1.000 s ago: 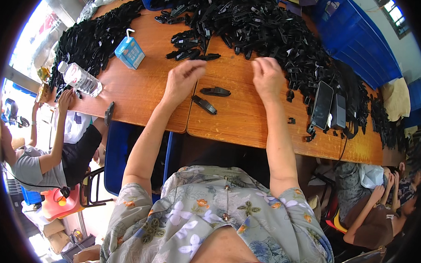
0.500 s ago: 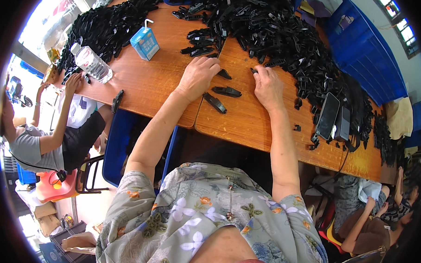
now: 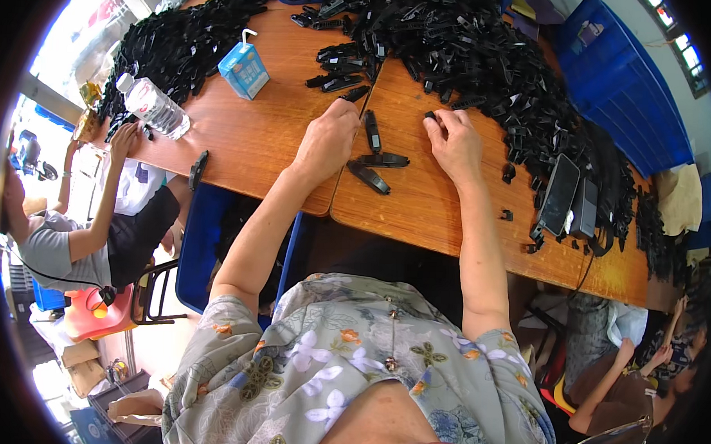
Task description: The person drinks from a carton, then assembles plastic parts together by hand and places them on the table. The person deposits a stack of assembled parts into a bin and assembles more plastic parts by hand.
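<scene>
Left hand (image 3: pixel 329 139) nearer table's front edge (image 3: pixel 394 233)

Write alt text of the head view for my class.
A person's right hand seems to pinch a small black part over a wooden table, left hand near another part. Three black parts lie between the hands, a black heap beyond.
</scene>
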